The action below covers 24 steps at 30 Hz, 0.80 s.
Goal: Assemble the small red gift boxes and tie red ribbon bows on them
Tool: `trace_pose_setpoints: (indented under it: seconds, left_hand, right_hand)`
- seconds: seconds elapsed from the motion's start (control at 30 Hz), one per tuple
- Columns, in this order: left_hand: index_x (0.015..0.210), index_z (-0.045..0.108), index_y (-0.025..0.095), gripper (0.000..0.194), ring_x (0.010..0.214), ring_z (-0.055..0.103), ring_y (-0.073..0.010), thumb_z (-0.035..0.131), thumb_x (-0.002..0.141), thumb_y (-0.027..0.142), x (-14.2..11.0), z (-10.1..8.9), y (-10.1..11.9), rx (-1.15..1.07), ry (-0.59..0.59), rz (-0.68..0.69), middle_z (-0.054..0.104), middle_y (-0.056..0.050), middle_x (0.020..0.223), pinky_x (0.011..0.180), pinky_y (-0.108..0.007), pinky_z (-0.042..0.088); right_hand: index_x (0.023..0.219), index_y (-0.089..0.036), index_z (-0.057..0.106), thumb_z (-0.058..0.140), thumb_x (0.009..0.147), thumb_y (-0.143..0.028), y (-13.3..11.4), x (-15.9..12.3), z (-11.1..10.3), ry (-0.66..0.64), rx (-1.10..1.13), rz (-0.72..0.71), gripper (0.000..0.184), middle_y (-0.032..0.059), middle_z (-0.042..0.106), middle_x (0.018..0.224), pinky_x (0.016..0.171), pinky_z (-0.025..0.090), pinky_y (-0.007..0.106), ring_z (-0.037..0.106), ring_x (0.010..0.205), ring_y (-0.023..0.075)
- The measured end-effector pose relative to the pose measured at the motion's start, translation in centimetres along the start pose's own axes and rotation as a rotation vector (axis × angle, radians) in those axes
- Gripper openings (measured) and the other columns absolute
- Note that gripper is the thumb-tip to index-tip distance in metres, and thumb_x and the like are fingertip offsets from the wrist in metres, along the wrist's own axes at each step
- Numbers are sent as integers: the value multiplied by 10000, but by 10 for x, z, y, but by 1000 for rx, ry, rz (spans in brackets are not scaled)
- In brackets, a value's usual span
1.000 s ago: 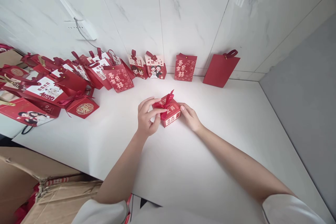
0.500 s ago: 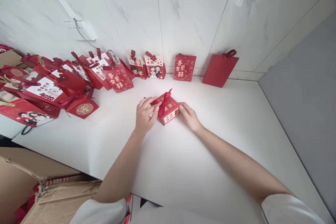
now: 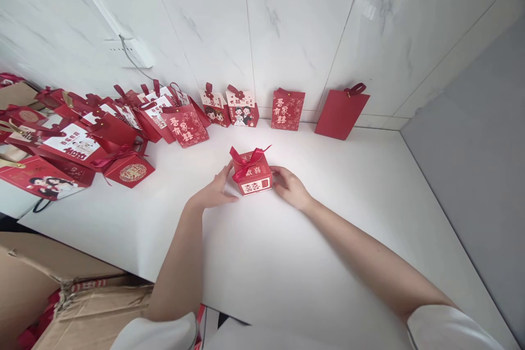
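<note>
A small red gift box (image 3: 258, 172) with pale lettering and a white-and-red front panel sits on the white table. A dark pink ribbon bow (image 3: 247, 161) is tied on its top. At the box's left side is my left hand (image 3: 214, 191), its fingers reaching along the far left edge and its thumb stretched apart in front. My right hand (image 3: 292, 188) is at the right side, fingers bent against the box and partly hidden, thumb by the front right corner.
Several red gift bags (image 3: 74, 142) crowd the table's left, with a ribboned red box (image 3: 130, 170) before them. More small bags (image 3: 287, 111) stand along the tiled wall, and a plain red one (image 3: 342, 114) farther right. An open cardboard box (image 3: 102, 311) is at lower left.
The gift box has turned so its front panel faces me more squarely, and shifted slightly left. My left hand has left the ribbon and moved down beside the box. The bow now shows fully.
</note>
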<state>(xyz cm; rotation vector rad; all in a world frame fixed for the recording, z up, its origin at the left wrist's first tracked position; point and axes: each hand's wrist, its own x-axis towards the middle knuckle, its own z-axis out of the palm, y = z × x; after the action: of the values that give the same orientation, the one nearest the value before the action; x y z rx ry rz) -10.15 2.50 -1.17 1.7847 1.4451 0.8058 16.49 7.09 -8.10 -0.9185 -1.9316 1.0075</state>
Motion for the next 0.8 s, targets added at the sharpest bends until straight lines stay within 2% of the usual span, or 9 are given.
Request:
trace_pose_setpoints:
  seconds: [0.07,0.1,0.27,0.33,0.4,0.5,0.6,0.7,0.8]
  left_hand:
    - [1485,301,258,975,1317,466,-316,787,640,272,1,7,11,-157,-128,31,447,-128,1459,1043,-465,439]
    - [1484,294,262,961,1317,466,-309,785,658,289,3,12,14,-203,-128,22,440,-130,1463,1040,-457,444]
    - [1328,488,206,720,1224,545,-324,773,694,392,18,34,4,-438,67,-84,572,-136,1333,1023,-476,450]
    - [1232,566,181,591,1151,597,-323,703,744,485,20,39,-3,-588,101,-128,638,-129,1243,986,-466,471]
    - [1139,619,157,561,1060,644,-320,627,767,577,20,41,-5,-720,102,-158,691,-123,1135,925,-453,501]
    - [1027,657,142,559,925,686,-309,616,739,618,16,43,-5,-826,62,-158,730,-117,996,816,-425,532]
    - [1029,658,153,531,868,698,-290,693,688,559,13,42,-2,-834,-17,-126,736,-108,989,746,-380,538]
    - [1046,662,168,555,835,703,-280,717,656,559,10,40,-1,-840,-119,-103,736,-107,1001,684,-348,538]
    - [1000,677,162,569,818,706,-296,712,626,589,8,38,1,-858,-196,-117,740,-114,972,661,-361,542]
  right_hand:
    - [1369,-251,468,555,790,-149,-3,0,-3,-43,39,-24,595,77,551,1377,1072,394,481,549,1215,264]
    - [1386,-253,456,577,799,-172,-5,0,-5,-65,67,-44,604,77,535,1399,1089,376,484,526,1247,272]
    - [1412,-289,435,574,894,-406,-15,-3,-13,-82,278,-14,549,55,468,1469,1132,320,476,436,1345,263]
    - [1419,-306,418,507,931,-456,-17,-4,-14,-79,370,5,519,50,438,1492,1140,300,483,398,1374,253]
    - [1410,-316,412,469,949,-467,-18,-4,-14,-34,472,-15,489,56,446,1481,1126,316,485,409,1365,243]
    - [1333,-324,462,571,902,-453,-23,-2,-17,152,578,-50,462,63,537,1368,1054,403,458,527,1242,233]
    - [1165,-290,573,713,799,-431,-33,1,-26,304,560,-35,417,57,647,1132,941,481,420,616,1042,227]
    - [908,-250,649,720,782,-450,-43,5,-37,342,501,36,248,39,675,855,812,522,401,627,815,208]
    - [840,-246,662,719,773,-467,-47,7,-44,344,518,72,238,22,651,758,711,527,369,584,669,172]
